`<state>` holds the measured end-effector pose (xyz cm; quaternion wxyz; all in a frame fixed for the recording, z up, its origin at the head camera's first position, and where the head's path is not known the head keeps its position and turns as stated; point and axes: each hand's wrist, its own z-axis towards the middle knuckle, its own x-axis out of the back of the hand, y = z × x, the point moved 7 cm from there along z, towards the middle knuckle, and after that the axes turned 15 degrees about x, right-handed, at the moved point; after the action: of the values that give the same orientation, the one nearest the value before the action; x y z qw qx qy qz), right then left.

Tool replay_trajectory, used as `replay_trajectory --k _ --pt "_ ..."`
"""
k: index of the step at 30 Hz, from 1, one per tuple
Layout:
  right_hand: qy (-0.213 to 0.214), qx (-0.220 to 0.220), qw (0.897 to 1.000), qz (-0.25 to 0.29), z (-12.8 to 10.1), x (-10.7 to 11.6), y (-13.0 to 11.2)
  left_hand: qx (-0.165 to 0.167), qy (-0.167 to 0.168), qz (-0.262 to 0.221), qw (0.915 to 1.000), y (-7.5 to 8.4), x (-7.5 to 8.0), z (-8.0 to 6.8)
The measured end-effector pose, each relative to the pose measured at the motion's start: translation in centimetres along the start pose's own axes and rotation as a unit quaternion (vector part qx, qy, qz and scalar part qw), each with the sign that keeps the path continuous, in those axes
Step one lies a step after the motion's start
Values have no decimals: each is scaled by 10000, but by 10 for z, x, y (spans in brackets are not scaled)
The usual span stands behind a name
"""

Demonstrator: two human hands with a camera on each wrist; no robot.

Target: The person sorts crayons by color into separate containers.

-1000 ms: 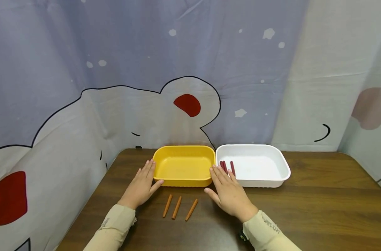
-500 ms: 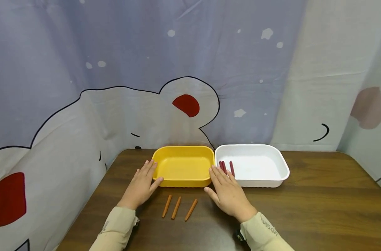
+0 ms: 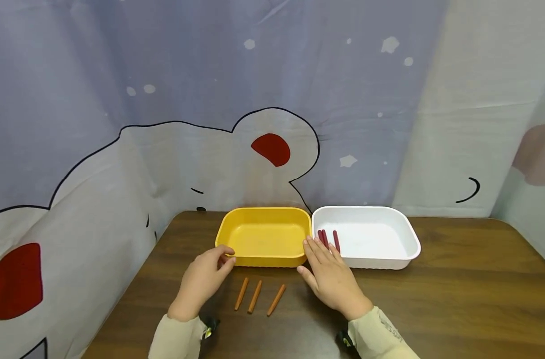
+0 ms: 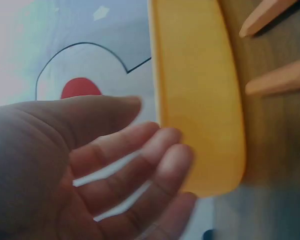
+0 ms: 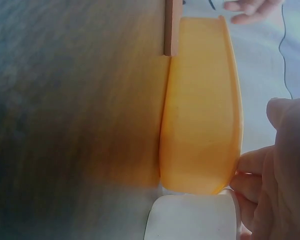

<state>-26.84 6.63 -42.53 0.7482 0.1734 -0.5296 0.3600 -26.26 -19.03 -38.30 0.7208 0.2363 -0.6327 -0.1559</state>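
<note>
A yellow tray (image 3: pixel 263 260) stands empty at the table's middle, and a white tray (image 3: pixel 380 239) touches its right side. Three dark red sticks (image 3: pixel 327 238) lie in the white tray's left end. Three orange sticks (image 3: pixel 256 296) lie on the table in front of the yellow tray (image 4: pixel 200 100). My left hand (image 3: pixel 206 277) hovers by that tray's front left corner with its fingers (image 4: pixel 140 160) loosely bent, holding nothing. My right hand (image 3: pixel 329 273) lies flat on the table, its fingertips at the front where the yellow tray (image 5: pixel 200 125) and the white tray (image 5: pixel 190 220) meet.
The brown wooden table (image 3: pixel 456 299) reaches to the right and front. A cloth backdrop (image 3: pixel 272 99) with a cartoon bear print hangs close behind the trays and drapes over the table's left edge.
My left hand has risen off the table and its fingers have bent toward the yellow tray's front left corner. The right hand, the trays and the sticks have stayed put.
</note>
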Motion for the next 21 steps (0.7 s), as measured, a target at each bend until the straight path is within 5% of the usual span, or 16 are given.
replay_trajectory --k 12,21 --pt "-14 74 10000 -29 0 -4 -2 847 -1360 -614 9852 -27 -48 -6" --pt "150 124 9998 -84 -2 0 0 1025 -1499 -338 9828 -22 -58 -7"
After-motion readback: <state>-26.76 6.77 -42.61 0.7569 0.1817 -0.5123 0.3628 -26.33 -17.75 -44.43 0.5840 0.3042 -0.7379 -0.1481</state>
